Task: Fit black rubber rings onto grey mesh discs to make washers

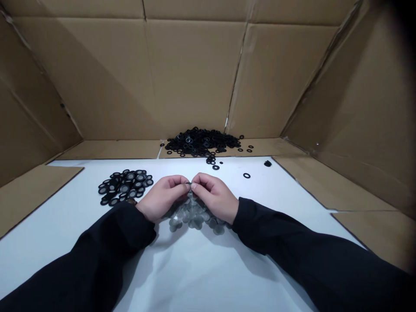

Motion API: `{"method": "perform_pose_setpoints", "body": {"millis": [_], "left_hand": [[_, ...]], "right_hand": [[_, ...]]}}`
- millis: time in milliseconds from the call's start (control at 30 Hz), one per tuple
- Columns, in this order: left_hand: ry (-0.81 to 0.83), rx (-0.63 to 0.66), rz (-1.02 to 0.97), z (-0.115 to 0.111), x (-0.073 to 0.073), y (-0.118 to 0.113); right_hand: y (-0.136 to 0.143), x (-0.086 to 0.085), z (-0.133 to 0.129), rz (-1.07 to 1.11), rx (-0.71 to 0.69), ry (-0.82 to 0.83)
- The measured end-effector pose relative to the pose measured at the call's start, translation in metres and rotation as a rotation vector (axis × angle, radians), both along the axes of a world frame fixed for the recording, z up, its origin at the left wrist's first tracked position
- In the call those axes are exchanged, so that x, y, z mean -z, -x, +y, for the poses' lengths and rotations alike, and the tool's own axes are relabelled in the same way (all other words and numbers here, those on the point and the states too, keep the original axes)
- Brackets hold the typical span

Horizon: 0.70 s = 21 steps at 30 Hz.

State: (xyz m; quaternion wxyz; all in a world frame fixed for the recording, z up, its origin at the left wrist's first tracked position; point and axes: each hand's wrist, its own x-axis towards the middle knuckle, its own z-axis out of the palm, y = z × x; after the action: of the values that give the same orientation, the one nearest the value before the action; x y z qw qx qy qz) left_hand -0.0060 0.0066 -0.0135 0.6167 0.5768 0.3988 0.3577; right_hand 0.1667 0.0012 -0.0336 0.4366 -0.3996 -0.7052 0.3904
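Observation:
My left hand (165, 195) and my right hand (214, 195) meet at the middle, thumbs and forefingers pinched together. Between the fingertips is a small dark piece, mostly hidden, which looks like part of a black ring. Right below and behind the hands, a pile of translucent grey discs (195, 216) lies on the white table (195, 268). Beside my left wrist sits a heap of black rings with grey centres (125, 187).
A large heap of black rings (201, 141) lies at the back against the cardboard wall (195, 78). A loose black ring (247, 176) and a small black clump (267, 164) lie at the right. Cardboard also encloses both sides.

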Motion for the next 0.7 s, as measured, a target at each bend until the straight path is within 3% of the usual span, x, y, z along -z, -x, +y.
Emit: {"method": "perform_pose_setpoints", "body": {"millis": [233, 500, 700], "left_hand": [[-0.041, -0.119, -0.025, -0.0020, -0.0024, -0.0065], [-0.034, -0.026, 0.003, -0.0029, -0.0020, -0.0027], [-0.024, -0.002, 0.034, -0.0006, -0.0034, 0.0007]], "right_hand": [[0.0029, -0.0013, -0.0004, 0.071, -0.024, 0.048], [0.0025, 0.0001, -0.0005, 0.122, 0.030, 0.099], [-0.0002, 0.0013, 0.0011, -0.020, 0.032, 0.018]]}}
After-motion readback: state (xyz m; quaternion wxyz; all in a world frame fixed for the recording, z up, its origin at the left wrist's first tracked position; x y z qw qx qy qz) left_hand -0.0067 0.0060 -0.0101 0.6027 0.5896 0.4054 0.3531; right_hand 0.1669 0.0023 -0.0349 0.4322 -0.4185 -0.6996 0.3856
